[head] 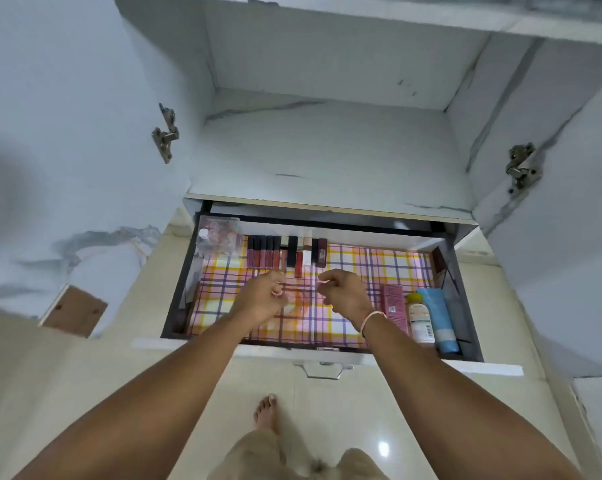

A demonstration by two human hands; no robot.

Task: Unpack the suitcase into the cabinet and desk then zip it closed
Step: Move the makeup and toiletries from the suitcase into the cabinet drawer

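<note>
An open drawer (465, 299) lined with plaid paper is pulled out of the white cabinet (327, 157). Both my hands hover over its middle. My left hand (263, 297) and my right hand (344, 292) have loosely curled fingers, and I see nothing in either. Just beyond the fingertips, a row of lipsticks and lip glosses (285, 252) lies along the drawer's back. A clear pouch (219, 237) sits in the back left corner. The suitcase is out of view.
A pink box (394, 306), a white sunscreen bottle (420, 318) and a blue tube (438, 320) lie along the drawer's right side. Both cabinet doors (67, 133) stand open, with a bare shelf above the drawer. My bare foot (266, 412) is on the tiled floor below the drawer handle (323, 370).
</note>
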